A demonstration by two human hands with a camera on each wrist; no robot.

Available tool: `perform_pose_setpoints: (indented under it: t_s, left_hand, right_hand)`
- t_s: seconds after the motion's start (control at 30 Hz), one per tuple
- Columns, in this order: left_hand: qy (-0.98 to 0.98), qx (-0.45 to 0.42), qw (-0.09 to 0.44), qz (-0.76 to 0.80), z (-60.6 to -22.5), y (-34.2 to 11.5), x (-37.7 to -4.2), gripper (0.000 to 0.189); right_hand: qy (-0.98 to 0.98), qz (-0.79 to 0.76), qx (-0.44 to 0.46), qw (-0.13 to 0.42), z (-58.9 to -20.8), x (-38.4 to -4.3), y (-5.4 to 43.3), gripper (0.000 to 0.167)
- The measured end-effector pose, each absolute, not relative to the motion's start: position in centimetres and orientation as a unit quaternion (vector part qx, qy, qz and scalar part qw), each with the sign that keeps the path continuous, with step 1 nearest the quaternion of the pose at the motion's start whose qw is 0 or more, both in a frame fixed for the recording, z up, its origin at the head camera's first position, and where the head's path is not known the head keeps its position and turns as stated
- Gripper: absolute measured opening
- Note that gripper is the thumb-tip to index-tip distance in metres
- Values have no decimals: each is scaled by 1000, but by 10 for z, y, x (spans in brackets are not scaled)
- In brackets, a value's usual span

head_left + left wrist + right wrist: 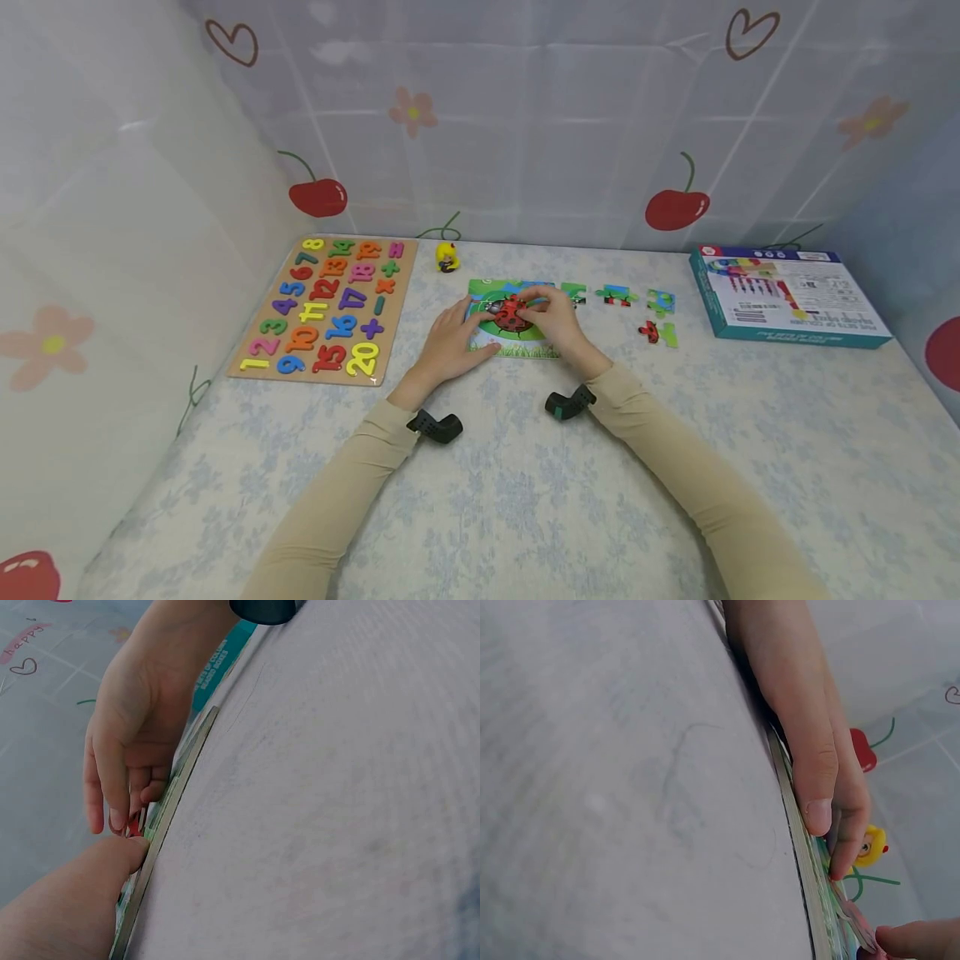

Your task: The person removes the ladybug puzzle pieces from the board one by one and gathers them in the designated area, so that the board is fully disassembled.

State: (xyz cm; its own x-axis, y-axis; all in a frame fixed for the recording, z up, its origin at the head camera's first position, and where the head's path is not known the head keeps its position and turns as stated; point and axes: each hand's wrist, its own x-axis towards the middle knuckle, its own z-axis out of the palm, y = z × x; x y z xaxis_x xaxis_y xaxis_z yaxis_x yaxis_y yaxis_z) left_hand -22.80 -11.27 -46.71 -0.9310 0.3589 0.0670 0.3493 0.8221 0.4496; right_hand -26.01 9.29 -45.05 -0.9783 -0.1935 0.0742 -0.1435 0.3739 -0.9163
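Observation:
A ladybug jigsaw puzzle (pixel 521 352) with a green and grassy border lies flat on the table. My left hand (pixel 448 343) rests along its left side, fingers extended, a fingertip touching the picture beside the ladybug's head. From the right, my right hand (pixel 561 327) reaches over the puzzle and pinches a puzzle piece (pixel 135 825) between thumb and fingers. That piece shows red in the left wrist view; in the right wrist view it sits tilted just above the board (pixel 804 859). The right hand hides part of the puzzle's upper right.
Loose pieces lie right of the puzzle: a blue-and-green piece (pixel 617 295), a corner piece (pixel 662 302) and a red-and-green piece (pixel 658 333). A wooden number board (pixel 360 377) lies left, a small yellow-haired figurine (pixel 447 257) behind, a flat toy box (pixel 795 300) far right.

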Motion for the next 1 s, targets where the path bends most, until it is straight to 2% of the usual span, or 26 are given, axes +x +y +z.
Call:
perform_pose_setpoints:
  t_s: [0.2,0.43,0.7,1.0]
  left_hand:
    - [955,186,9,231,-468,-113,-229,57]
    - [955,187,13,232,-468,-113,-228,57]
    - [954,190,11,233,-468,-113,-228,56]
    - [954,189,12,232,-468,-113,-229,55]
  right_hand:
    - [828,-554,-88,7,-452,-261,90,24]
    - [802,-596,-37,28,-449,-262,100,25]
    - [811,-583,-38,-1,-436,-250,155,26]
    - [837,-546,33,-27,-431,-233,223,30]
